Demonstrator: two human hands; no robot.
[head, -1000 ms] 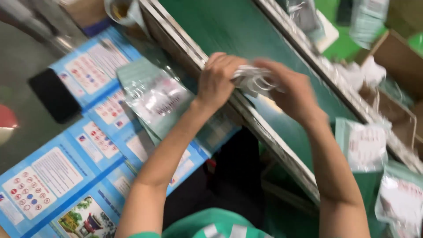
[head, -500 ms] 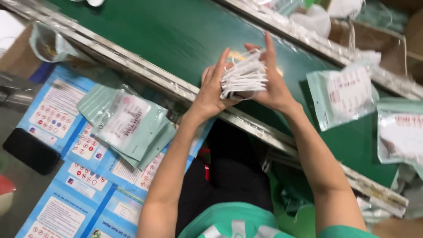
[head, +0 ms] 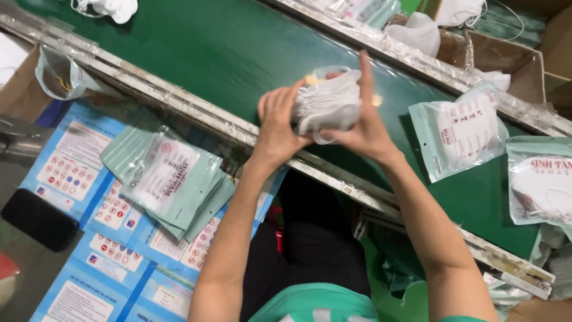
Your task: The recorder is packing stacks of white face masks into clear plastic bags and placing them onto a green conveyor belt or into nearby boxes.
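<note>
A thick stack of folded white face masks (head: 329,102) is pressed between both my hands above the green conveyor belt (head: 226,53). My left hand (head: 277,122) grips its left side, fingers curled over the edge. My right hand (head: 364,122) clamps the right side, with the fingers pointing up. A pile of empty pale green pouches (head: 170,179) lies to my lower left on blue printed sheets (head: 71,173). Two filled pouches (head: 462,128) (head: 539,182) lie on the belt to my right.
The belt's metal rail (head: 179,101) runs diagonally under my wrists. A black phone (head: 39,219) lies at the left. Loose white masks (head: 110,7) sit at the top left. Cardboard boxes (head: 506,56) stand beyond the far rail. A clear bag (head: 59,74) hangs at the left.
The view has shifted so the belt sits higher in frame. The mask stack has turned from edge-on to broad side, and both hands have closed tighter around it.
</note>
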